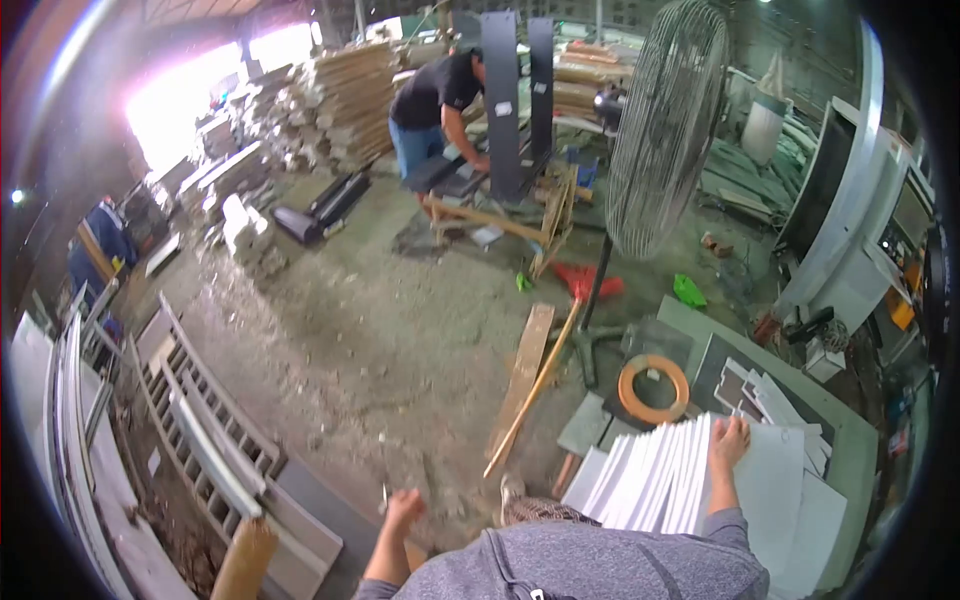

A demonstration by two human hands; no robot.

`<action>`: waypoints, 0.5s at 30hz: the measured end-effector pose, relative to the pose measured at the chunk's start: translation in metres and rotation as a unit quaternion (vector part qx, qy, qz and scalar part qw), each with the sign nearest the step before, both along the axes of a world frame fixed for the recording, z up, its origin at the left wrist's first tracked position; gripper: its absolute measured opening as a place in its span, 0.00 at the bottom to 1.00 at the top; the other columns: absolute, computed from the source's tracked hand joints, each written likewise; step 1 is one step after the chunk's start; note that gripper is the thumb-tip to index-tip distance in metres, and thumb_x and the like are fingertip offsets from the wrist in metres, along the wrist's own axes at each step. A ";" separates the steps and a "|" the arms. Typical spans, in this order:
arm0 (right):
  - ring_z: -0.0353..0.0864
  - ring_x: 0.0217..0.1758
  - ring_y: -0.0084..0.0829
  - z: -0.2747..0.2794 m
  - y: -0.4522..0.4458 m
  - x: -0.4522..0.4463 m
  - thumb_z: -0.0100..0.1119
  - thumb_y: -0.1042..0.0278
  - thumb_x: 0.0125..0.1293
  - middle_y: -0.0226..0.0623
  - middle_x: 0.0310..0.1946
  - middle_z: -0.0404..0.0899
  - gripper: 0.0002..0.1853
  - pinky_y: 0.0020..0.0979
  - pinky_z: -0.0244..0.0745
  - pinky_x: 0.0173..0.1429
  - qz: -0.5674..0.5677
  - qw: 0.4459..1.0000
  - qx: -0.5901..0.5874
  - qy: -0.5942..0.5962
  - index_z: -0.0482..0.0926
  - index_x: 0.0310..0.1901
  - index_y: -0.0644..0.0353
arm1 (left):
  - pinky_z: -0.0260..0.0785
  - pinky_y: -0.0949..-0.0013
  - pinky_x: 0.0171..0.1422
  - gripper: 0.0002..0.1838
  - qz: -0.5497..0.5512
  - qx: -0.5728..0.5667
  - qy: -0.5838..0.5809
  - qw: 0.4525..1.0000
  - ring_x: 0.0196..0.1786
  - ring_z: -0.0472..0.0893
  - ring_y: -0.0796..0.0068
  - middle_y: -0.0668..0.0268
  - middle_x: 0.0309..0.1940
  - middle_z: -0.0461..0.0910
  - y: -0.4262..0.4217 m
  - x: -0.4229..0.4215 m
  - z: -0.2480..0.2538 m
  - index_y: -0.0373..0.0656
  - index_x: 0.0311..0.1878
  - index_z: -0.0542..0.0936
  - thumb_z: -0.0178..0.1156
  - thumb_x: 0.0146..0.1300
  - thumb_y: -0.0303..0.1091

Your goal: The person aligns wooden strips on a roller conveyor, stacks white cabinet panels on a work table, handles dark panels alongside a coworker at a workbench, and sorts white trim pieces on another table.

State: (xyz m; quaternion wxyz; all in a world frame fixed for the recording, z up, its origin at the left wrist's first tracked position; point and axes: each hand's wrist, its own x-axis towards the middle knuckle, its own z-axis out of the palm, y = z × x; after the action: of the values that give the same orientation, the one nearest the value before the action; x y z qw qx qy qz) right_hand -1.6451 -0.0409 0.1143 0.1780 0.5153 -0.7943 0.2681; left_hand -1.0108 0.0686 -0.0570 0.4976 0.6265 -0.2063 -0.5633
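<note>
My left hand (404, 508) is raised over the floor at the lower middle, its fingers closed. A thin, pale, pointed thing (385, 494) sticks up beside its fingers; its kind is too small to make out. On the right, my right hand (730, 442) grips the far edge of white sheets. To its left lies a fanned stack of white strips or sheets (640, 480), and a wide white sheet (775, 465) is under and right of it. A roll of orange-brown tape or banding (653, 389) lies just beyond the stack.
A large standing fan (668, 130) rises ahead. A broom (535, 385) and a wooden plank (522, 380) lie on the floor. Slatted frames (195, 410) lie at left. Farther off, a co-worker (435, 105) bends over dark panels (503, 110) at a wooden stand.
</note>
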 end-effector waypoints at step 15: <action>0.73 0.54 0.48 -0.081 -0.341 0.366 0.52 0.47 0.59 0.50 0.47 0.76 0.25 0.41 0.68 0.56 0.488 0.723 0.479 -0.101 0.75 0.51 0.59 | 0.63 0.67 0.20 0.10 0.185 0.280 0.085 0.938 0.22 0.79 0.65 0.65 0.24 0.76 -0.114 0.095 -0.016 0.47 0.37 0.72 0.56 0.62 0.42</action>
State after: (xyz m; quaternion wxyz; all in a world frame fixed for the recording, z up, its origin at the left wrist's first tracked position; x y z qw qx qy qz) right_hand -1.2789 -0.3819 0.0336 -0.3293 0.8181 -0.4690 -0.0478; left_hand -0.9160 -0.0452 -0.0732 0.4126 0.7172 0.1226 -0.5480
